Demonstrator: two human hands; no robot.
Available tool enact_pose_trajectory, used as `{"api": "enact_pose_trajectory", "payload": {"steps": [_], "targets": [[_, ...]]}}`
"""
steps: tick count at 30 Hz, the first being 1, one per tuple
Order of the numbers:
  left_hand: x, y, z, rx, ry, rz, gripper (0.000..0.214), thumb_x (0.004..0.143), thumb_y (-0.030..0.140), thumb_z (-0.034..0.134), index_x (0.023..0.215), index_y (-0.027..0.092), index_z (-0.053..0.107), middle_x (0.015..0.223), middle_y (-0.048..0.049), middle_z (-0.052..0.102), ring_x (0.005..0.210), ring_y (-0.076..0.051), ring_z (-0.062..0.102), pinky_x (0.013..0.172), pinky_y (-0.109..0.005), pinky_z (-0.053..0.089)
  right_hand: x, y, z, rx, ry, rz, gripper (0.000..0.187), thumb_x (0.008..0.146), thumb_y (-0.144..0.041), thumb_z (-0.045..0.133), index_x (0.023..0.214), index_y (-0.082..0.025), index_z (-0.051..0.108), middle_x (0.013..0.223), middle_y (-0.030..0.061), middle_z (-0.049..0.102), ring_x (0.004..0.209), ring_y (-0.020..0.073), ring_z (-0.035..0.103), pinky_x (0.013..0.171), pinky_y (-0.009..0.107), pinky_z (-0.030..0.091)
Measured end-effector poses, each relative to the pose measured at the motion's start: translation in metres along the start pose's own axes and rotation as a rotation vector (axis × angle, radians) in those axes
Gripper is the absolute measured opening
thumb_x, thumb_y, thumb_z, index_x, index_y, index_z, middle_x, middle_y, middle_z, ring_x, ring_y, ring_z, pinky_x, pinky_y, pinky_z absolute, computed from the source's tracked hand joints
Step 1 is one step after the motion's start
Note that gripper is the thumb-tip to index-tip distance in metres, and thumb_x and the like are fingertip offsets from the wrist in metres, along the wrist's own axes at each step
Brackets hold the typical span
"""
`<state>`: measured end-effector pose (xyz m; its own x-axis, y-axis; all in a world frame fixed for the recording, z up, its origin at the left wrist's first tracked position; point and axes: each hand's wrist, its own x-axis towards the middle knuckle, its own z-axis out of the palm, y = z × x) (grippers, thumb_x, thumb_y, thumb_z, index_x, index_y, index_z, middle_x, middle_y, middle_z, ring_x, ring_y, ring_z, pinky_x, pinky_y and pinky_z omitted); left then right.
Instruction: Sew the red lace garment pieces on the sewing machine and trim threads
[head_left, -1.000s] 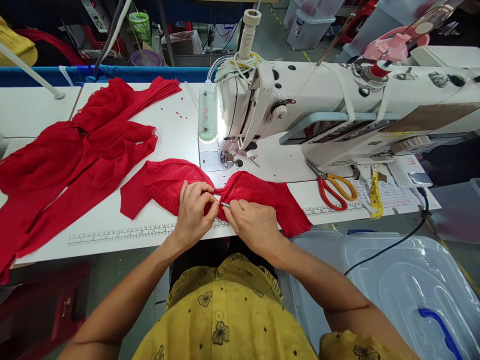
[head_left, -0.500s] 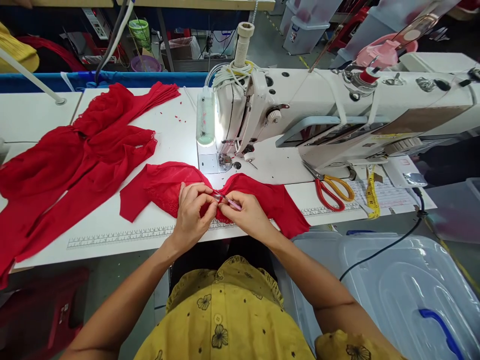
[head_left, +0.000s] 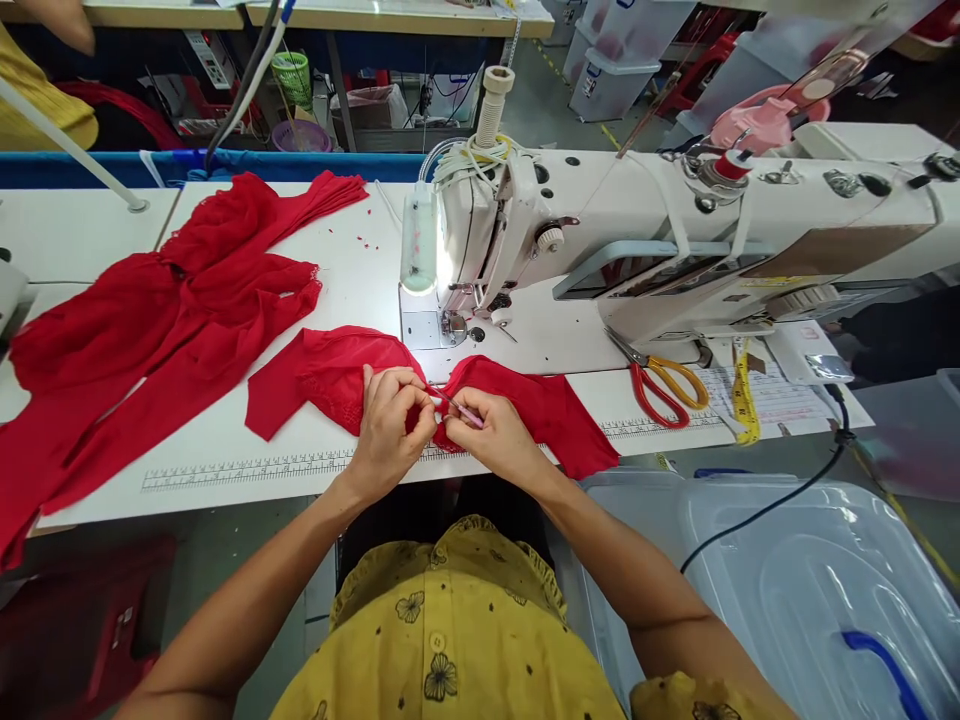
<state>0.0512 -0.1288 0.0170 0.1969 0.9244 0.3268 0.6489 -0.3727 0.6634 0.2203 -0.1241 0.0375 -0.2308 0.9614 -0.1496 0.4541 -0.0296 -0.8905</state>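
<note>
A red bra (head_left: 525, 388) with lace-edged cups lies on the white sewing table (head_left: 247, 500), its side wings spread left and right. At the middle of the bra, my left hand (head_left: 391, 425) is closed in a pinch on the fabric, its fingertips partly hiding the spot. My right hand (head_left: 496, 432) grips a slim seam ripper (head_left: 469, 416) with a pinkish handle. The tool's thin metal end points left toward the bra's centre, close to my left fingertips. Whether the tip touches thread or cloth is too small to tell.
Just behind the bra stands a white sewing machine (head_left: 585, 190) with its lamp lit. More red garments (head_left: 172, 310) are heaped at left. Scissors (head_left: 660, 385) and a yellow tape measure (head_left: 744, 400) lie at right. A lidded plastic bin (head_left: 765, 580) stands below the table's right edge.
The view has shifted slightly, so the table and machine appear a little lower. Both hands keep nearly the same place and grip at the bra's centre.
</note>
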Motion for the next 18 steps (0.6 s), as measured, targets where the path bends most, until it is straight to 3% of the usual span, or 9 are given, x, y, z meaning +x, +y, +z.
{"api": "enact_pose_trajectory", "payload": {"steps": [5, 9, 13, 18], "targets": [[0.000, 0.001, 0.001, -0.001, 0.007, 0.007, 0.010, 0.092, 0.020, 0.052, 0.083, 0.022, 0.054, 0.103, -0.0029, 0.058, 0.107, -0.019, 0.056, 0.123, -0.061, 0.010, -0.012, -0.004, -0.006, -0.111, 0.038, -0.019, 0.015, 0.083, -0.033, 0.057, 0.075, -0.021, 0.055, 0.062, -0.0075, 0.047, 0.057, 0.0095, 0.043, 0.054, 0.022, 0.030], [0.000, 0.001, 0.001, -0.017, 0.006, -0.008, 0.011, 0.093, 0.020, 0.052, 0.082, 0.023, 0.055, 0.103, -0.0024, 0.060, 0.106, -0.019, 0.057, 0.123, -0.061, 0.009, -0.033, -0.011, -0.014, -0.508, 0.184, -0.169, 0.028, 0.095, -0.046, 0.054, 0.099, -0.020, 0.062, 0.079, -0.0014, 0.068, 0.066, 0.0130, 0.059, 0.058, 0.024, 0.030], [0.000, 0.002, 0.000, -0.015, 0.029, -0.015, 0.012, 0.093, 0.022, 0.053, 0.081, 0.023, 0.056, 0.103, -0.0030, 0.060, 0.106, -0.020, 0.057, 0.122, -0.061, 0.012, -0.044, -0.014, -0.015, -0.892, 0.256, -0.356, 0.036, 0.102, -0.043, 0.045, 0.087, -0.017, 0.065, 0.070, 0.0012, 0.067, 0.059, 0.0128, 0.058, 0.053, 0.029, 0.019], [-0.001, 0.003, 0.000, -0.035, 0.031, -0.027, 0.012, 0.092, 0.021, 0.055, 0.081, 0.022, 0.058, 0.104, -0.0037, 0.060, 0.107, -0.021, 0.056, 0.121, -0.060, 0.016, -0.038, -0.016, -0.010, -1.004, 0.258, -0.370, 0.039, 0.102, -0.041, 0.045, 0.077, -0.018, 0.064, 0.062, -0.0005, 0.064, 0.053, 0.0120, 0.054, 0.051, 0.029, 0.013]]}}
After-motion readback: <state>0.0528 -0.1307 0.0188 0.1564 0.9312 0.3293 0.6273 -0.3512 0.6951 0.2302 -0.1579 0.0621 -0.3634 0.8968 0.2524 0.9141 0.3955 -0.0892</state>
